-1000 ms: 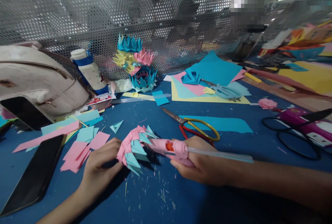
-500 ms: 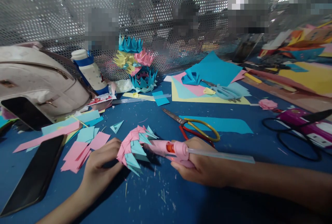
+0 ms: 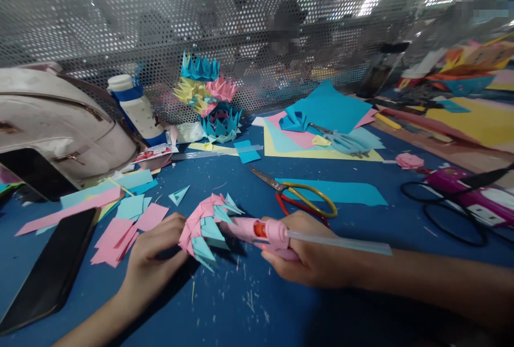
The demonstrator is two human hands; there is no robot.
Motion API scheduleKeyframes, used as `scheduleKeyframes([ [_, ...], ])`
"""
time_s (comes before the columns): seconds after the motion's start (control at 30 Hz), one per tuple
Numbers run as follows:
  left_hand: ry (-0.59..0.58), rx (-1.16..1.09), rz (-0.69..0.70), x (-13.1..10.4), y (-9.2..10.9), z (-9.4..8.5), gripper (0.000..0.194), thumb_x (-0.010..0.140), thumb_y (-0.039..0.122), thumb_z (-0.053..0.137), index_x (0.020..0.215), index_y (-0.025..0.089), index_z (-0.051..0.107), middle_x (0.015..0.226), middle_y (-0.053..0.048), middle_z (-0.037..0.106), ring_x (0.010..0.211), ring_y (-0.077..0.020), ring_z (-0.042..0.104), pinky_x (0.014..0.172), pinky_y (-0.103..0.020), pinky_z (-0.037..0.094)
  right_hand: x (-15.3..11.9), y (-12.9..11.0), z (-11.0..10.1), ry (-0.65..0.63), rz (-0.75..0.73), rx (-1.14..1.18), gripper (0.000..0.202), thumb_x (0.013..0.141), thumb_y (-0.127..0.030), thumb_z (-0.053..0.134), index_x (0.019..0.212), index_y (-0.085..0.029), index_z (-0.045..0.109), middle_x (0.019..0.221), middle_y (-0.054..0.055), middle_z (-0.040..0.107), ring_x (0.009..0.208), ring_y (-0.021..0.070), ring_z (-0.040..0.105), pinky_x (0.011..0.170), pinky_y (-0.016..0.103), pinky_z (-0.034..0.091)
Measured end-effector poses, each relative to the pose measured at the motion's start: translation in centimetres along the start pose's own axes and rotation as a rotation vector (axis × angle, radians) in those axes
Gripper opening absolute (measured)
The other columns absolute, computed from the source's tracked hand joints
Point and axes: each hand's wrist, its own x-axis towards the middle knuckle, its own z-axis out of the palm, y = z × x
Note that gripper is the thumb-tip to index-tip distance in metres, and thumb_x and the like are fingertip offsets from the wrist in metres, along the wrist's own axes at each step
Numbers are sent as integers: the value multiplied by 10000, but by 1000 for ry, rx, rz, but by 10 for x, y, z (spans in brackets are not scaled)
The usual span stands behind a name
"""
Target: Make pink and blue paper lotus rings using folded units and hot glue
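Fingers of my left hand [image 3: 155, 253] grip the left side of a curved, spiky folded-paper piece [image 3: 201, 224] in pink and light blue. My right hand [image 3: 307, 253] is wrapped round a pink hot glue gun [image 3: 257, 231], its nozzle pointing left into the paper piece. The nozzle tip is hidden behind the paper spikes. A long clear glue stick [image 3: 341, 243] juts out of the gun's back end, over my right wrist. Just beyond the gun lie scissors [image 3: 297, 191] with yellow and red handles, partly on a blue paper strip [image 3: 353, 193].
Pink paper pieces [image 3: 114, 240] and a dark phone [image 3: 50, 272] lie at left, before a pale bag [image 3: 60, 117] and a bottle [image 3: 136, 108]. Finished paper flowers [image 3: 209, 95] stand against the perforated metal panel [image 3: 249, 36]. A purple power strip [image 3: 466, 191] with black cable sits right.
The view has shifted slightly, so things sit a little further left. Both hands keep their holds, with the glue gun still at the paper piece.
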Motion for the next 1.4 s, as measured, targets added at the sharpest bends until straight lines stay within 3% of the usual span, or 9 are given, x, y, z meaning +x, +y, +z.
scheduleKeyframes([
  [0.2, 10, -12, 8, 3, 3, 0, 166, 876, 161, 629, 721, 188, 683, 604, -8, 614, 580, -149, 563, 559, -264, 482, -1, 2, 5, 81, 35, -47, 236, 870, -335, 457, 688, -191, 502, 484, -63, 317, 446, 92, 179, 493, 306, 133],
  [0.4, 10, -17, 4, 2, 2, -1, 168, 884, 189, 631, 728, 194, 693, 607, -7, 622, 582, -153, 568, 571, -273, 486, 0, -1, 3, 6, 46, 12, 242, 863, -346, 437, 740, -169, 549, 527, -31, 436, 457, 100, 257, 483, 290, 171],
  [0.67, 0, 1, -11, -1, 0, -1, 158, 855, 98, 627, 731, 192, 653, 636, 4, 601, 616, -146, 559, 567, -255, 455, -2, 6, -2, -81, 0, 56, 248, 872, -357, 434, 687, -192, 440, 535, -48, 382, 457, 84, 268, 474, 277, 170],
  [1.0, 13, 12, 5, 0, 0, 0, 187, 841, 68, 625, 715, 205, 618, 618, 22, 560, 624, -142, 549, 567, -249, 439, -3, 6, -4, 72, 6, -44, 335, 866, -350, 459, 596, -213, 316, 474, -73, 240, 426, 77, 188, 480, 291, 108],
  [1.23, 21, 36, -18, -1, -1, 0, 163, 843, 76, 629, 750, 207, 660, 614, 24, 575, 649, -147, 575, 579, -249, 443, -3, 11, -4, -37, -20, 42, 277, 868, -348, 463, 661, -212, 339, 530, -57, 375, 450, 76, 277, 478, 268, 171],
  [1.4, 56, 55, -67, -3, -3, -1, 152, 830, 80, 650, 732, 196, 657, 641, 16, 609, 659, -149, 586, 607, -249, 463, -1, 15, -8, -27, -56, 18, 232, 858, -327, 465, 681, -208, 375, 528, -61, 378, 458, 80, 279, 480, 260, 200],
])
